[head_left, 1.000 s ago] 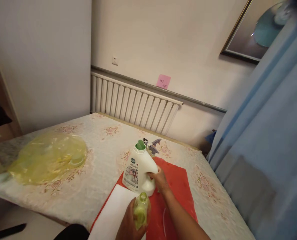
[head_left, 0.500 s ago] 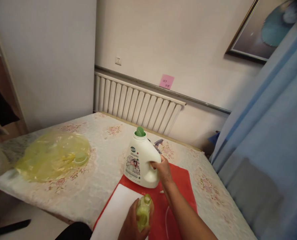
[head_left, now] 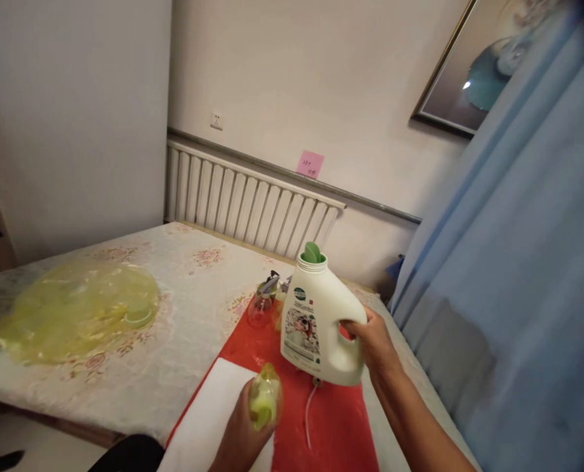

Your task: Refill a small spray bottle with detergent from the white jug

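My right hand grips the handle of a large cream detergent jug, uncapped, with a green pour spout in its neck. The jug is held up over the red mat, tilted slightly. Lower and to the left, my left hand is wrapped round a small clear bottle with yellow-green liquid in it and an open neck. A spray bottle with a grey trigger head stands behind, partly hidden by the jug. On the mat lies a thin pump tube.
A white sheet lies on the mat's left part. Farther left, a yellow plastic bag and a green cap rest on the flowered tablecloth. Behind are a radiator and, at right, a blue curtain.
The jug has moved right in my right hand, away from the small bottle, uncovering the spray bottle behind. My left hand still holds the small bottle. The view has shifted slightly.
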Demonstrator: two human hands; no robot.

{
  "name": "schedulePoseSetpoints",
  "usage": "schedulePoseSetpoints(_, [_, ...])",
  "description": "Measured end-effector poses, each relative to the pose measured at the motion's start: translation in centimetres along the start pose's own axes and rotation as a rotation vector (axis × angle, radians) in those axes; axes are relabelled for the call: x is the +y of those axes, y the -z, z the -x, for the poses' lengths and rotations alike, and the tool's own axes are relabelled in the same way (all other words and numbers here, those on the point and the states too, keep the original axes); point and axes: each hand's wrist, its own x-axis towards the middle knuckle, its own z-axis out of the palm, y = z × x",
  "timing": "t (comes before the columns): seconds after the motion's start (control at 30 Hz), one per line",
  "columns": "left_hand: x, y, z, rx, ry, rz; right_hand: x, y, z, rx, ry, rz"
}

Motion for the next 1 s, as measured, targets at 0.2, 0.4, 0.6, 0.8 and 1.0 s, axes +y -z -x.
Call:
schedulePoseSetpoints(0.2, [0.6,-0.1,-0.8,0.030,0.012,0.044,1.2,5.6,3.2,0.010,-0.065,0.122])
schedulePoseSetpoints(0.4, [3.2,-0.4,-3.1,0.117,-0.052,0.038,2.5,8.8,6.0,-0.029,-0.154,0.239])
schedulePoseSetpoints(0.6, [3.3,-1.2,-6.6,0.100,-0.113,0.005,3.1,10.3,7.5,-0.027,-0.250,0.317])
schedulePoseSetpoints(0.8, [1.8,-1.5,-9.3,0.083,-0.112,-0.070,4.5,11.0,7.5,-0.114,-0.278,0.413])
schedulePoseSetpoints(1.0, [1.0,-1.4,-11.7,0.029,-0.091,-0.225,5.8,11.2,7.4,-0.133,-0.310,0.464])
